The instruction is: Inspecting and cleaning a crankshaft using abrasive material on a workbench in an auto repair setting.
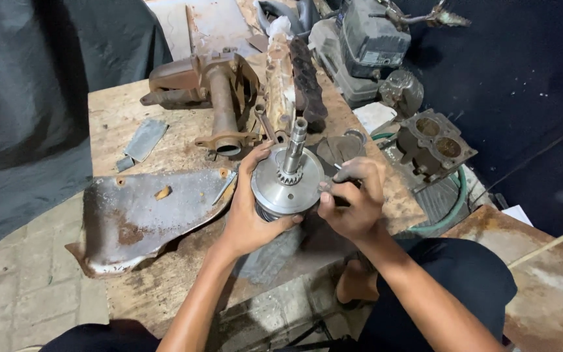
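Everything sits on a beat-up wooden bench (164, 287) that runs out ahead of both hands. Biggest loose piece is a rusty bent sheet-metal panel (144, 212), lying just beyond the left hand's outer side, with a rusted cast pipe fitting (219, 98) further out past the fingertips. Off past the right hand there's a grey engine block (434, 143) with two round bores, and a green hose (454, 202) curling around under it. The main bit is a round steel drum with a geared shaft (288, 182) sticking straight up, and it sits right between the two hands, above the near edge of the bench. Left hand (249, 218) is wrapped around the drum's side and underside, thumb on the lower rim, so it's gripping that. Right hand (353, 199) is curled up tight against the drum's other edge, pinching a small dark tool (339, 201); can't tell what kind, it's mostly hidden by the fingers.
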